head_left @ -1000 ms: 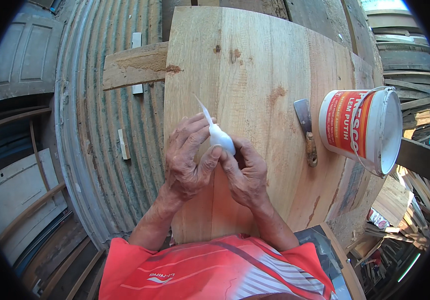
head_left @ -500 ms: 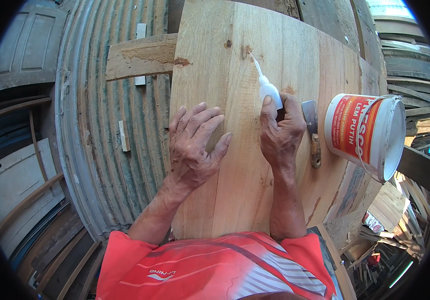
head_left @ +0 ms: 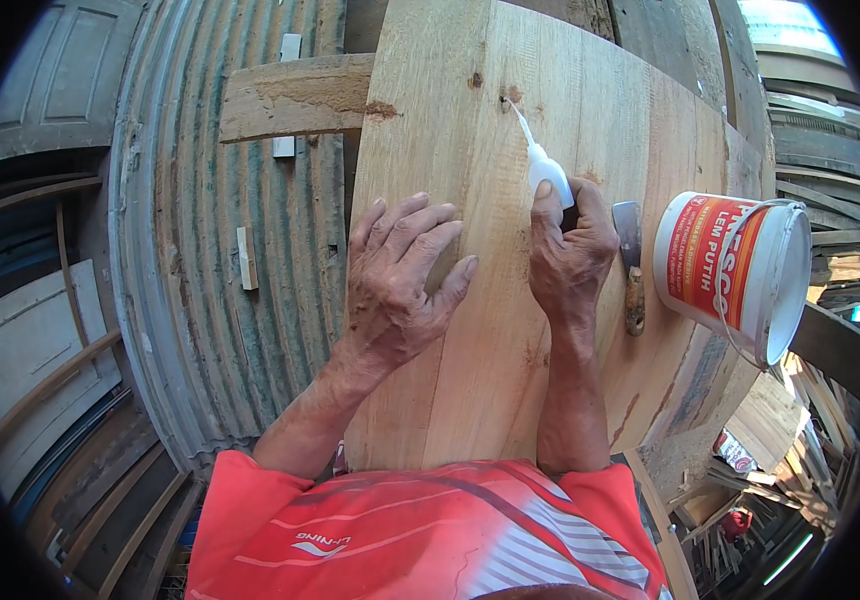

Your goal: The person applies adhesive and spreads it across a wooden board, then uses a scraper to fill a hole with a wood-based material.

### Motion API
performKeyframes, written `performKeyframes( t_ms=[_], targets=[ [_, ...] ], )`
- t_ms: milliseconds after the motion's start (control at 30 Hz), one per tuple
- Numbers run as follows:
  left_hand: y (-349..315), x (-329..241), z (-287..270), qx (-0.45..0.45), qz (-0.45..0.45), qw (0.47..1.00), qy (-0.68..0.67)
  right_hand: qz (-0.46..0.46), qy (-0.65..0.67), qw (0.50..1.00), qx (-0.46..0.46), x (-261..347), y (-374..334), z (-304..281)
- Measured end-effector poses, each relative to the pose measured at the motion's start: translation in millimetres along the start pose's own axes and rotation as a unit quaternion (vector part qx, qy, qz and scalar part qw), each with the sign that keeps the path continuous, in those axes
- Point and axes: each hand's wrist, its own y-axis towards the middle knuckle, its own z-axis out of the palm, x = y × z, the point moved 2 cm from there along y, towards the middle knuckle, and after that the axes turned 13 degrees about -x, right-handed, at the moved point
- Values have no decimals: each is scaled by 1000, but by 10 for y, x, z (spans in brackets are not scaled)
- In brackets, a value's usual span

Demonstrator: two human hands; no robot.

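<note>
My right hand (head_left: 572, 245) grips a small white squeeze bottle (head_left: 548, 178) between thumb and fingers. The bottle's long thin nozzle points up and left, its tip close to a dark spot (head_left: 505, 100) on the wooden panel (head_left: 450, 390). Whether the tip touches the wood I cannot tell. My left hand (head_left: 405, 265) is spread over the panel's left part, fingers apart, holding nothing. Just right of my right hand lies a scraper (head_left: 631, 265) with a metal blade and a worn wooden handle. Brownish filled patches dot the panel.
A white bucket with a red label (head_left: 720, 270) stands on the panel's right side. At the left, a wooden plank (head_left: 295, 98) sticks out from under the panel above a corrugated sheet (head_left: 220, 300). Stacked boards (head_left: 820, 130) and wood scraps lie at the right.
The nozzle tip has shifted from a brown patch to a dark spot slightly right in view. The whole scene sits a little differently as the view has moved. Both hands keep their poses.
</note>
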Motion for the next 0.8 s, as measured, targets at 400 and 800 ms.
performKeyframes(
  t_ms=[400,800],
  targets=[
    [9,-6,7,-3,0,1000,-2,-13,-5,1000,-3,-2,-55,-68],
    [-1,12,2,-6,3,1000,-7,-15,-8,1000,2,17,-60,-66]
  ],
)
